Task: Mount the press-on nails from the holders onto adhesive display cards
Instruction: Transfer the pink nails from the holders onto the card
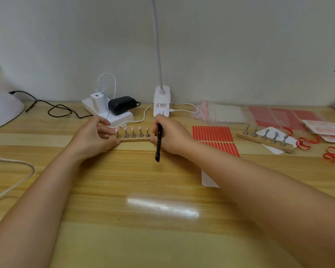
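Note:
A wooden holder strip (135, 140) lies at the middle of the table with several metal stands, each topped by a pink-and-white press-on nail (132, 129). My left hand (94, 137) grips the strip's left end. My right hand (172, 137) grips its right end and also holds black tweezers (159, 144) that point toward me. A second wooden strip (265, 141) with bare metal stands lies to the right on a white card (273, 149).
A sheet of red adhesive strips (214, 135) lies right of my right hand. Clear bags (220, 113), red packets (282, 117) and curled red peelings (331, 154) lie at the right. A power strip (108, 113), lamp base (161, 102) and cables stand at the back.

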